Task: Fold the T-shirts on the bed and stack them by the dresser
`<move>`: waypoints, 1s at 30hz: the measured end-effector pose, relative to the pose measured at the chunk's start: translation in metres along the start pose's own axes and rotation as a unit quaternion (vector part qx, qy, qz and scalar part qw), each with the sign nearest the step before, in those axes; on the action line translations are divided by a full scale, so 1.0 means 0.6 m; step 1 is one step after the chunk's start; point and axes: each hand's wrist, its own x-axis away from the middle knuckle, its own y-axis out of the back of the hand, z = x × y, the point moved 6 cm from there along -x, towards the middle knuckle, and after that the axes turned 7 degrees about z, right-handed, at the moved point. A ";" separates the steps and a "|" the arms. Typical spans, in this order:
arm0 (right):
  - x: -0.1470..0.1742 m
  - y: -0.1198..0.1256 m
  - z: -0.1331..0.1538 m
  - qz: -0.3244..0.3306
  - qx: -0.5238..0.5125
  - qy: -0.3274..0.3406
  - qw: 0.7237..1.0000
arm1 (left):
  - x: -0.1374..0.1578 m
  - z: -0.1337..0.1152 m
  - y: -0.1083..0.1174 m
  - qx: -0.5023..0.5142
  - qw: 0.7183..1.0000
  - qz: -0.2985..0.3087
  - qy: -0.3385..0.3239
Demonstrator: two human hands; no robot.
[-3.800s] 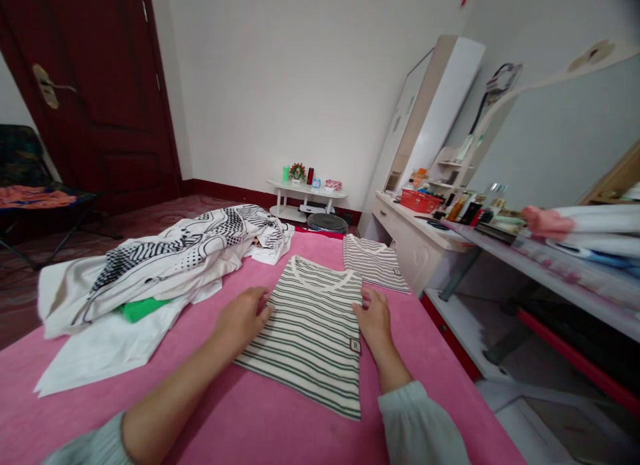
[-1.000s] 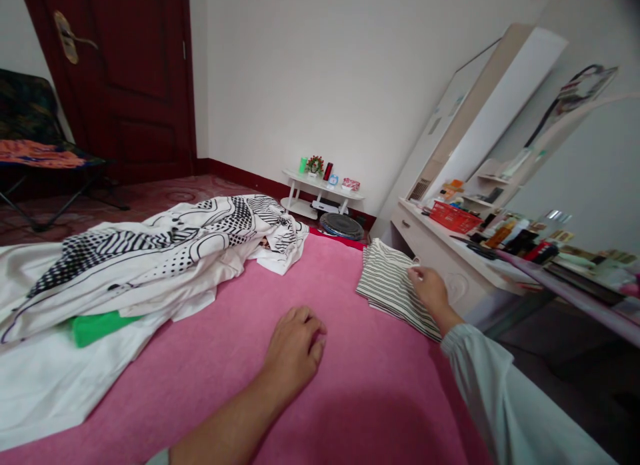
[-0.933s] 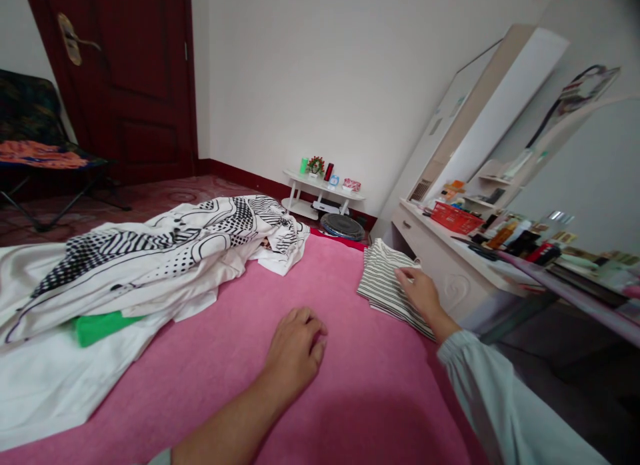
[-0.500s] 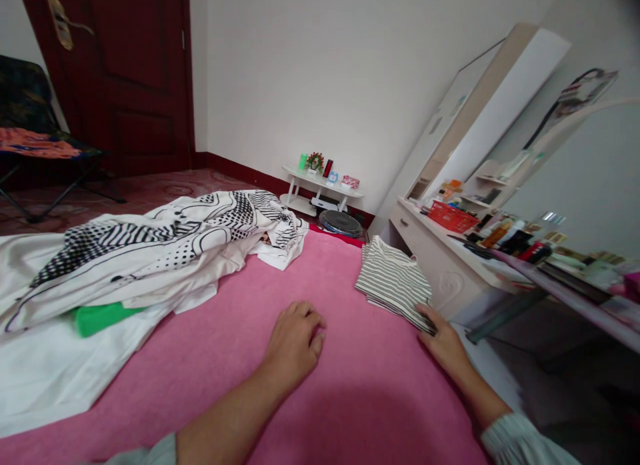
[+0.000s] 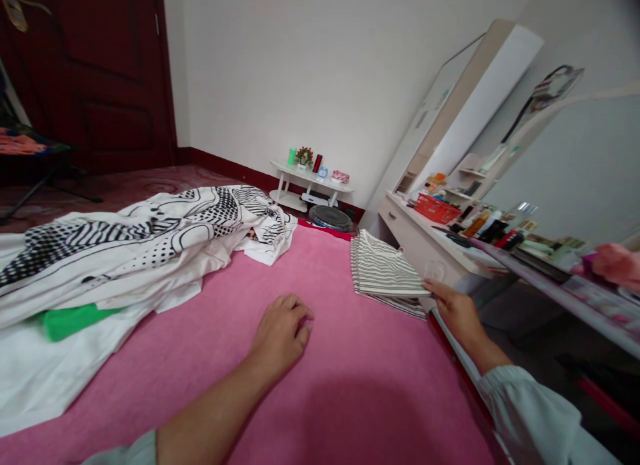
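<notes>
At the far right edge of the pink bed cover (image 5: 330,278) lies a folded black-and-white striped shirt (image 5: 385,268). My right hand (image 5: 457,312) pinches its near right corner, which is lifted a little off the layer beneath. Resting on the cover in the middle, my left hand (image 5: 284,328) holds nothing; its fingers are slightly bent and the thumb stands apart. On the left is a heap of white cloth with black patterns (image 5: 200,228), with a green piece of fabric (image 5: 77,320) showing from under it.
A dressing table (image 5: 420,232) with a red basket (image 5: 437,208) and several bottles stands along the right. Beyond the bed are a low white shelf (image 5: 310,175) and a round dark lid-like object (image 5: 331,217). A dark red door (image 5: 105,72) is at the back left.
My right hand has raised the near corner of the striped shirt and moved slightly away from me. The view has turned a little right; my left hand still rests on the cover.
</notes>
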 end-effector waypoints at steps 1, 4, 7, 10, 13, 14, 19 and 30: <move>0.009 -0.013 -0.006 0.024 0.014 -0.011 1.000 | 0.000 0.000 0.000 0.001 1.000 -0.002 0.001; 0.027 -0.047 -0.010 0.065 0.062 -0.041 0.995 | 0.000 0.000 -0.001 0.002 1.000 -0.008 -0.001; 0.016 -0.046 0.031 0.001 0.078 -0.025 0.997 | 0.000 0.000 -0.002 0.000 1.000 -0.013 -0.005; -0.009 -0.051 0.102 -0.055 0.075 0.002 0.996 | 0.000 0.001 -0.002 -0.005 1.000 -0.014 -0.002; -0.030 -0.106 0.167 0.026 0.103 0.008 0.994 | 0.000 0.000 -0.001 -0.006 1.000 -0.013 -0.005; -0.033 -0.127 0.179 0.061 0.114 -0.006 0.992 | 0.000 0.000 -0.001 -0.006 1.000 -0.013 -0.007; -0.034 -0.180 0.203 0.127 0.125 -0.104 0.978 | 0.002 -0.001 -0.001 -0.008 1.000 -0.019 -0.008; 0.051 -0.181 0.361 0.174 0.032 -0.082 0.981 | 0.006 0.006 -0.002 -0.017 0.999 -0.025 -0.024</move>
